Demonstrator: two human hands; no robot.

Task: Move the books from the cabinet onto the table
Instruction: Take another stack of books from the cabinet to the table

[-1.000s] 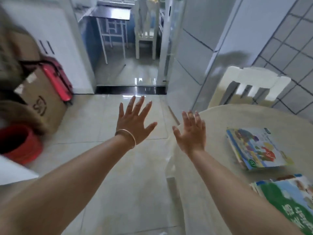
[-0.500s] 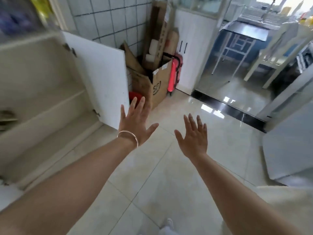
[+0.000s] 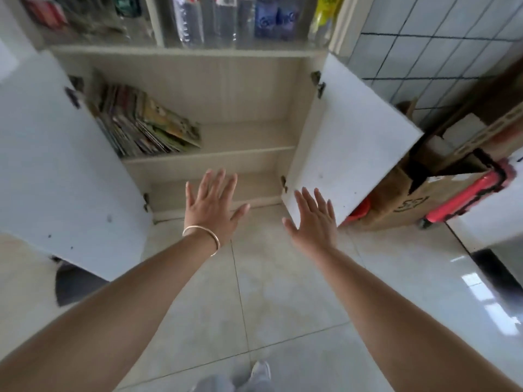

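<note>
Both the left hand [image 3: 210, 206] and right hand [image 3: 312, 222] are spread flat, empty. The books [image 3: 147, 123] lean up-left of them on the shelf: thin, floppy, slippery covers; likely best pinched by the spines as a bunch.

Books [image 3: 147, 123] — left on cabinet shelf [image 3: 240, 134]

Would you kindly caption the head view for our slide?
Both open hands reach toward leaning colourful books inside the open beige cabinet.

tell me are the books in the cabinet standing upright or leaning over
Leaning over. The books slant in a stack toward the left wall of the cabinet, on the upper shelf, bottom edges splayed out to the right.
</note>
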